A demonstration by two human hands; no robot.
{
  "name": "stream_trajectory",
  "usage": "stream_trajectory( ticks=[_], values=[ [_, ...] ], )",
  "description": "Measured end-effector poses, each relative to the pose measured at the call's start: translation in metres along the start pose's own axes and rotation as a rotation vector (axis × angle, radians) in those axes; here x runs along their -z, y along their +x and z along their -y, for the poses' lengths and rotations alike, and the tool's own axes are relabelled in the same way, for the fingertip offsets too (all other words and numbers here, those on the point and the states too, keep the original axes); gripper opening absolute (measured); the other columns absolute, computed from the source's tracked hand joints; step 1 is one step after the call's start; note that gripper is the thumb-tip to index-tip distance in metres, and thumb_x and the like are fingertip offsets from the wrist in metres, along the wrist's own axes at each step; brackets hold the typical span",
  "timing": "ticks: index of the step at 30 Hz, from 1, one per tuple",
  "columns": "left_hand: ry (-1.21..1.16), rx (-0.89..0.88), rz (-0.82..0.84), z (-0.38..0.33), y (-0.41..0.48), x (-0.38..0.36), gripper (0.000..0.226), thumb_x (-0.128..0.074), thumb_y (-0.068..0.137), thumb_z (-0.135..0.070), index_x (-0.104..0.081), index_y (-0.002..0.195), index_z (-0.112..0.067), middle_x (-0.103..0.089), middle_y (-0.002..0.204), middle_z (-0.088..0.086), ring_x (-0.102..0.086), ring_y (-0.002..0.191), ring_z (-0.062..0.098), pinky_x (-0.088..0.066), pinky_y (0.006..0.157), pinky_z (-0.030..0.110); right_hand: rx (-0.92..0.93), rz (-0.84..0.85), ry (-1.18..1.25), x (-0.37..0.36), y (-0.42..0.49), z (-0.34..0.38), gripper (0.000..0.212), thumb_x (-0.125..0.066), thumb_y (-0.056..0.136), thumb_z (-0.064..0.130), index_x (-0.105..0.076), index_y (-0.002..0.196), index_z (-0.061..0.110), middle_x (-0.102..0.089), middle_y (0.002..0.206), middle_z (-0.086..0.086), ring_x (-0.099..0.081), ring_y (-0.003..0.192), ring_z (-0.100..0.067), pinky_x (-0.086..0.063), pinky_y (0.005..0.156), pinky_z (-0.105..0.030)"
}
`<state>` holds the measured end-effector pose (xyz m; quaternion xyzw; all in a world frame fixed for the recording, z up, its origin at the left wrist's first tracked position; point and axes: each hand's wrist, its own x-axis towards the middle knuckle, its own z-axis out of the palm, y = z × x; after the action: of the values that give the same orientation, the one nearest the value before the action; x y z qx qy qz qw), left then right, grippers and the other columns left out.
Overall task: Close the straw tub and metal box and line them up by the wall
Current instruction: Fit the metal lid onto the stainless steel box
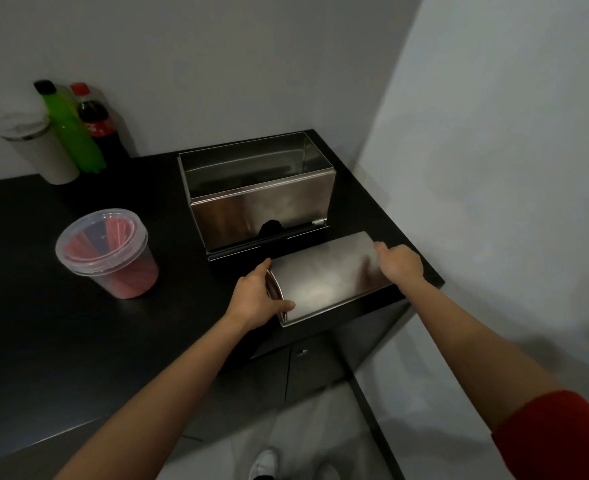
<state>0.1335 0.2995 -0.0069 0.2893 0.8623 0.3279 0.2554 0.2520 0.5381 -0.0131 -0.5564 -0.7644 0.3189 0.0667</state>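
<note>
Lid and fingers: the metal lid [327,277] lies between the two hands, on the near right part of the black counter [61,341], close to its near edge.
Left hand: the left hand [258,299] is at the lid's left end, thumb laid on the near left corner of its top and fingers curled round the curved end; it is closed on the lid.
Right hand: the right hand [400,265] rests on the lid's right end, fingers together and bent over the far right corner; whether they hook under the edge cannot be told.
Metal box: the metal box [258,192] stands open just beyond the lid, near the right wall, its hollow facing up.
Straw tub: the straw tub [107,252] stands well to the left of the box, its clear lid on top and red straws inside.
Count: one metal box, one loose metal lid, one straw tub, two bottles, one cup.
Lid's axis: the long axis runs left to right, slanting from near left to far right, roughly in line with the box's long side; the curved top faces up.
Far left corner: a green bottle [69,128], a dark cola bottle [97,121] and a pale cup [40,148] stand together by the far wall.
</note>
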Motion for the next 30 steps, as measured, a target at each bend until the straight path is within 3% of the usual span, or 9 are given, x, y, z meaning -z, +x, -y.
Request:
stream_trajectory(
  ticks=[8, 13, 17, 22, 25, 27, 30],
  values=[
    [-0.005, 0.019, -0.004, 0.003, 0.004, -0.002, 0.106, -0.083, 0.067, -0.028, -0.018, 0.15, -0.018, -0.045, 0.144, 0.011, -0.051, 0.124, 0.029, -0.044, 0.103, 0.04, -0.161, 0.071, 0.33, 0.011, 0.008, 0.002, 0.054, -0.05, 0.086, 0.039, -0.053, 0.12, -0.003, -0.056, 0.118, -0.021, -0.051, 0.107, -0.037, -0.041, 0.088, -0.037],
    [-0.029, 0.021, -0.004, 0.006, 0.006, -0.001, 0.108, -0.084, 0.066, -0.027, -0.017, 0.15, -0.02, -0.042, 0.147, 0.009, -0.051, 0.123, 0.028, -0.044, 0.103, 0.037, -0.196, 0.151, 0.463, 0.017, 0.011, 0.001, 0.038, -0.054, 0.085, 0.035, -0.056, 0.101, 0.0, -0.056, 0.098, -0.016, -0.051, 0.077, -0.026, -0.039, 0.072, -0.033],
    [-0.06, 0.03, -0.02, 0.008, 0.008, -0.002, 0.106, -0.085, 0.066, -0.028, -0.02, 0.15, -0.022, -0.042, 0.147, 0.008, -0.052, 0.121, 0.028, -0.044, 0.102, 0.037, -0.18, 0.201, 0.456, 0.014, 0.01, -0.005, 0.06, -0.064, 0.081, 0.042, -0.051, 0.119, -0.003, -0.055, 0.106, -0.012, -0.055, 0.096, -0.029, -0.044, 0.082, -0.035],
    [-0.157, 0.026, -0.096, 0.008, 0.008, -0.007, 0.096, -0.083, 0.068, -0.03, -0.029, 0.147, -0.019, -0.046, 0.143, 0.006, -0.053, 0.121, 0.026, -0.044, 0.103, 0.038, -0.07, 0.265, 0.432, 0.015, 0.003, -0.006, 0.05, -0.074, 0.069, 0.052, -0.06, 0.081, 0.006, -0.063, 0.085, -0.006, -0.058, 0.076, -0.018, -0.042, 0.061, -0.027],
    [-0.219, 0.022, -0.137, 0.009, 0.008, -0.008, 0.091, -0.082, 0.07, -0.031, -0.032, 0.145, -0.018, -0.048, 0.141, 0.004, -0.052, 0.121, 0.023, -0.043, 0.103, 0.035, -0.055, 0.354, 0.616, 0.018, 0.002, -0.01, 0.044, -0.081, 0.064, 0.042, -0.065, 0.087, 0.007, -0.07, 0.093, -0.012, -0.067, 0.085, -0.025, -0.055, 0.072, -0.035],
    [-0.263, 0.032, -0.159, 0.01, 0.008, -0.007, 0.087, -0.08, 0.072, -0.031, -0.033, 0.144, -0.016, -0.049, 0.141, 0.003, -0.053, 0.12, 0.022, -0.044, 0.101, 0.033, -0.046, 0.385, 0.69, 0.018, 0.001, -0.014, 0.047, -0.082, 0.061, 0.04, -0.065, 0.09, 0.007, -0.071, 0.094, -0.013, -0.068, 0.088, -0.027, -0.056, 0.081, -0.04],
    [-0.343, 0.076, -0.22, 0.011, 0.009, -0.008, 0.078, -0.074, 0.078, -0.036, -0.035, 0.142, -0.015, -0.052, 0.136, 0.004, -0.057, 0.112, 0.021, -0.048, 0.087, 0.027, -0.028, 0.428, 0.725, 0.019, -0.001, -0.019, 0.062, -0.084, 0.051, 0.045, -0.065, 0.095, 0.006, -0.074, 0.088, -0.009, -0.071, 0.079, -0.024, -0.058, 0.067, -0.034]
  ],
)
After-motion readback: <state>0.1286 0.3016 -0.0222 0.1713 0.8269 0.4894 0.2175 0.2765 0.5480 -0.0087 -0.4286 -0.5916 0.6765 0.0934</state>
